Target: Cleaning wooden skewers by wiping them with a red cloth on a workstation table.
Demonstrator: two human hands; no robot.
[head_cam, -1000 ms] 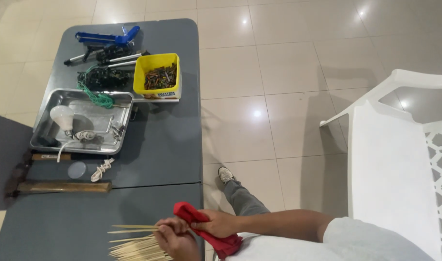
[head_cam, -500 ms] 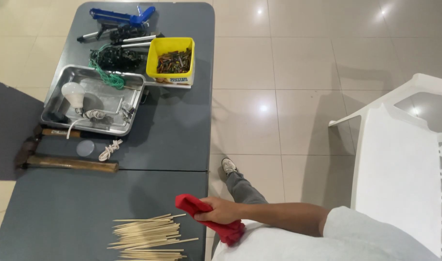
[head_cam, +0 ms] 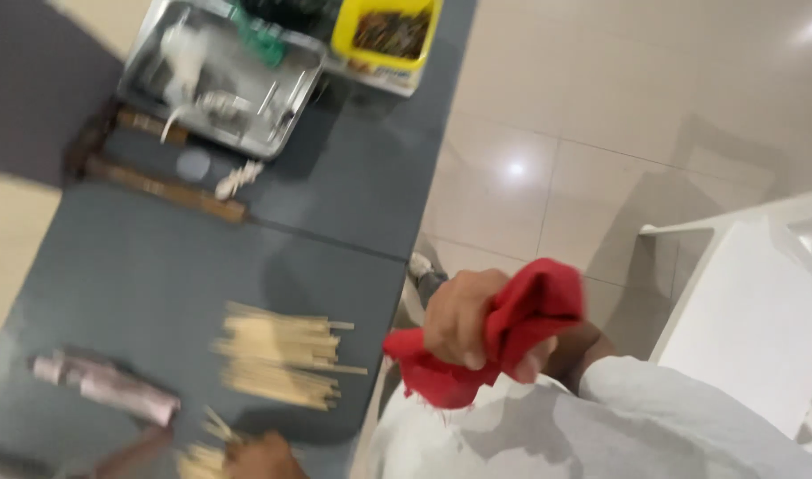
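**Grey table, tiled room: contents**

I see a dark grey table (head_cam: 353,177) on pale floor tiles (head_cam: 548,115), with a white chair (head_cam: 752,310) to the right. A metal tray (head_cam: 220,75) holds blurred odds and ends; a yellow tub (head_cam: 384,31) holds brown bits. Wooden sticks (head_cam: 277,359) lie near the table's edge. My right hand (head_cam: 464,319) grips a red cloth (head_cam: 504,341) off the table's edge. My left hand (head_cam: 260,457) touches more sticks; I cannot tell its finger spread.

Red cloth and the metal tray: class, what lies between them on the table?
In the head view, only bare grey tabletop lies between the red cloth and the metal tray; the sticks lie off to the side.
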